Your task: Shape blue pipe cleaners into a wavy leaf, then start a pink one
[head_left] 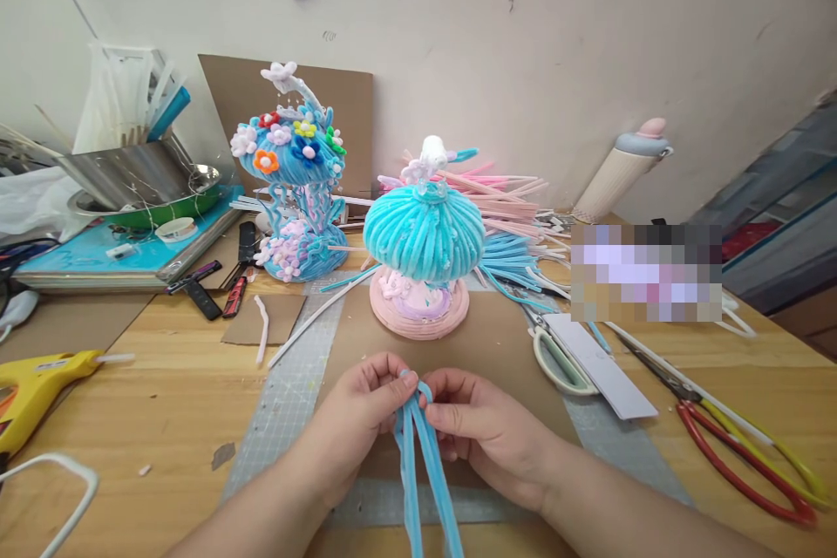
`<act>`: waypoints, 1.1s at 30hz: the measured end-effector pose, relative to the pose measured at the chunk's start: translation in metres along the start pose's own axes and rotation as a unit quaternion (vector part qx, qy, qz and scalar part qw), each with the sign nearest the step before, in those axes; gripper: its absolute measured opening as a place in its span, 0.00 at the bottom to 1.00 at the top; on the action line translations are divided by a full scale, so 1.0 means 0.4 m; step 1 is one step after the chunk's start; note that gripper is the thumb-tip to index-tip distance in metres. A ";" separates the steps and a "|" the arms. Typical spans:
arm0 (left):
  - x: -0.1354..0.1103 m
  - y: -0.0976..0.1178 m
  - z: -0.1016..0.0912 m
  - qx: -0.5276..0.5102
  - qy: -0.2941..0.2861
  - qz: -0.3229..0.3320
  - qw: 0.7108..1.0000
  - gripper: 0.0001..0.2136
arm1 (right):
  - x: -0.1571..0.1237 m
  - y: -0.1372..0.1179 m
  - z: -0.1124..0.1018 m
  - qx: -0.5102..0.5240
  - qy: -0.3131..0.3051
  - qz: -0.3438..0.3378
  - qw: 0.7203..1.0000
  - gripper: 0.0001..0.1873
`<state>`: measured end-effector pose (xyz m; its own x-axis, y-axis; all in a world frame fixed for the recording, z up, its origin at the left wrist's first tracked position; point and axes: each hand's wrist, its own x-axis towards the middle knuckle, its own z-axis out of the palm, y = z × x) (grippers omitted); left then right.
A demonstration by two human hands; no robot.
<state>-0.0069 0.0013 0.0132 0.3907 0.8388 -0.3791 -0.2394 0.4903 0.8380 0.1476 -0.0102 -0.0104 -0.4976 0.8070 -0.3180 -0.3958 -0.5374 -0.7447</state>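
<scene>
My left hand (363, 418) and my right hand (487, 432) meet at the near middle of the table. Both pinch the bent top of light blue pipe cleaners (422, 471), whose strands run down toward me between my wrists. Just beyond my hands stands a turquoise pipe-cleaner mushroom dome on a pink coiled base (422, 235). A second, finished blue mushroom model with small coloured flowers (294, 183) stands farther back on the left.
A cutting mat with brown cardboard (497, 340) lies under my hands. A yellow glue gun (39, 384) is at the left edge. Scissors with a white handle (555, 357) and red-and-yellow handled shears (745, 445) lie right. Loose pink and blue pipe cleaners (510, 218) pile behind.
</scene>
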 end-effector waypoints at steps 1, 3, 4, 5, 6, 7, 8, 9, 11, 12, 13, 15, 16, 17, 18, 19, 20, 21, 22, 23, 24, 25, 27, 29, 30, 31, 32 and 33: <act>0.000 -0.001 0.001 0.002 -0.001 -0.001 1.000 0.09 | 0.001 0.001 -0.002 0.004 0.009 -0.006 1.000 0.08; 0.000 -0.002 0.003 -0.001 -0.003 -0.003 1.000 0.09 | 0.003 0.004 -0.005 0.015 0.023 -0.013 1.000 0.08; 0.000 -0.002 0.003 -0.005 -0.004 -0.004 1.000 0.09 | 0.003 0.005 -0.006 0.020 0.028 -0.014 0.999 0.09; 0.000 -0.002 0.004 -0.008 -0.006 -0.004 1.000 0.09 | 0.003 0.005 -0.007 0.024 0.031 -0.014 0.999 0.09; 0.000 -0.002 0.005 -0.012 -0.009 -0.003 1.000 0.09 | 0.003 0.006 -0.007 0.027 0.032 -0.013 0.999 0.09; 0.000 -0.001 0.005 -0.016 -0.012 -0.003 1.000 0.09 | 0.002 0.005 -0.007 0.027 0.032 -0.009 0.999 0.09; 0.000 -0.001 0.006 -0.021 -0.015 -0.002 1.000 0.09 | 0.002 0.005 -0.006 0.028 0.031 -0.004 0.999 0.09; 0.000 0.000 0.006 -0.024 -0.019 -0.001 1.000 0.08 | 0.000 0.004 -0.005 0.027 0.027 0.004 0.999 0.09; 0.000 0.002 0.005 -0.024 -0.022 0.001 0.999 0.08 | -0.002 0.000 -0.002 0.022 0.013 0.023 0.999 0.08; 0.000 0.003 0.004 -0.019 -0.022 0.002 1.000 0.08 | -0.002 -0.001 -0.001 0.019 0.005 0.032 0.999 0.09; 0.000 0.005 0.002 -0.011 -0.018 0.005 1.000 0.09 | -0.003 -0.003 0.000 0.015 -0.001 0.037 0.999 0.09; 0.000 0.008 -0.001 0.010 0.000 0.014 1.000 0.09 | -0.004 -0.005 0.000 0.009 -0.004 0.038 0.999 0.10; 0.001 0.009 -0.002 0.017 0.009 0.016 1.000 0.09 | -0.003 -0.006 0.000 0.008 -0.001 0.036 0.999 0.11; 0.001 0.010 -0.003 0.020 0.013 0.015 1.000 0.10 | -0.003 -0.006 0.000 0.008 0.002 0.033 0.999 0.11; 0.001 0.011 -0.003 0.019 0.013 0.011 1.000 0.10 | -0.003 -0.005 -0.001 0.010 0.006 0.028 1.000 0.11; 0.002 0.011 -0.004 0.017 0.008 0.006 1.000 0.10 | -0.002 -0.004 -0.001 0.013 0.011 0.022 1.000 0.11; 0.002 0.010 -0.004 0.016 0.001 0.003 1.000 0.11 | -0.001 -0.004 -0.001 0.019 0.017 0.016 1.000 0.12; 0.003 0.010 -0.003 0.018 -0.007 0.004 1.000 0.10 | 0.000 -0.002 -0.001 0.025 0.023 0.009 0.999 0.12; 0.003 0.009 -0.003 0.024 -0.014 0.009 1.000 0.10 | 0.001 -0.002 -0.001 0.032 0.031 0.001 0.999 0.12; 0.003 0.008 -0.002 0.031 -0.023 0.015 0.999 0.10 | 0.001 -0.001 -0.002 0.037 0.038 -0.006 0.999 0.12; 0.003 0.007 -0.001 0.036 -0.033 0.019 0.999 0.10 | 0.002 0.000 -0.002 0.040 0.044 -0.012 0.998 0.12; 0.002 0.007 0.000 0.037 -0.044 0.019 0.998 0.10 | 0.002 0.000 -0.002 0.039 0.049 -0.017 0.998 0.12; 0.001 0.008 0.001 0.035 -0.055 0.011 0.998 0.11 | 0.002 -0.001 -0.001 0.027 0.054 -0.018 0.998 0.13; -0.001 0.011 0.002 0.038 -0.043 0.005 0.998 0.10 | 0.000 -0.002 -0.001 0.009 0.061 -0.010 0.998 0.14; -0.002 0.013 0.003 0.040 -0.033 0.003 0.999 0.10 | -0.001 -0.003 0.000 0.000 0.063 -0.006 0.998 0.14; -0.003 0.015 0.004 0.044 -0.023 0.003 0.999 0.10 | -0.002 -0.003 0.001 -0.008 0.063 -0.003 0.998 0.15; -0.003 0.016 0.005 0.048 -0.011 0.007 0.999 0.09 | -0.003 -0.004 0.002 -0.013 0.061 -0.001 0.998 0.15; -0.003 0.016 0.006 0.053 0.000 0.012 0.999 0.08 | -0.004 -0.004 0.003 -0.017 0.058 0.001 0.998 0.15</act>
<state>-0.0067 0.0030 0.0200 0.3866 0.8497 -0.3585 -0.1532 0.4426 0.8836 0.1482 -0.0108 -0.0081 -0.4047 0.8302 -0.3835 -0.3672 -0.5316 -0.7632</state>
